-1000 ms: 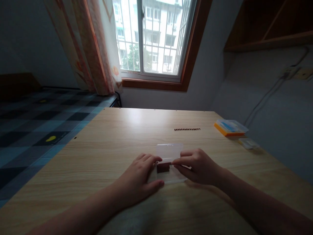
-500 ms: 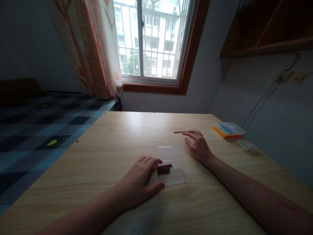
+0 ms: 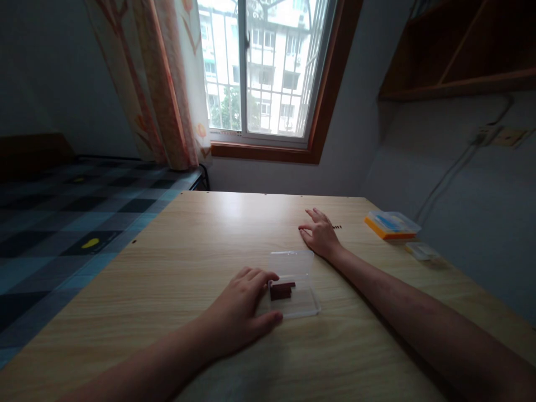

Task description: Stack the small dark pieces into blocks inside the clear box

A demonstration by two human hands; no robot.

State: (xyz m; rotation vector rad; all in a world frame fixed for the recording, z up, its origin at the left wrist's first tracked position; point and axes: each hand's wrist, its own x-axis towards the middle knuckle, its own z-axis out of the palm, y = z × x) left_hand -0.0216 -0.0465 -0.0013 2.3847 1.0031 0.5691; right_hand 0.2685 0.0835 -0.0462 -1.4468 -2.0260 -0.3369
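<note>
My left hand (image 3: 247, 298) grips the left side of an open clear plastic box (image 3: 304, 304), fingers at its back corner and thumb at its front. Inside the box, against its left end, lie several dark reddish-brown small blocks (image 3: 280, 291), resembling tiny dominoes. Farther back, my right hand (image 3: 320, 233) rests low over the table, thumb and index finger pinched at a small dark block, the other fingers raised. A row of small dark standing blocks (image 3: 337, 227) shows to the right of this hand, which hides most of the row.
The wood-grain table (image 3: 201, 245) carries an orange and clear case (image 3: 391, 225) at its right edge, with a small clear box (image 3: 422, 251) in front of it. To the left is a bed with a checked cover (image 3: 104, 212). A window (image 3: 272, 72) is beyond the table.
My right hand has moved left along the row to its left end, uncovering the row's right end. My left hand and the plastic box have stayed in place.
</note>
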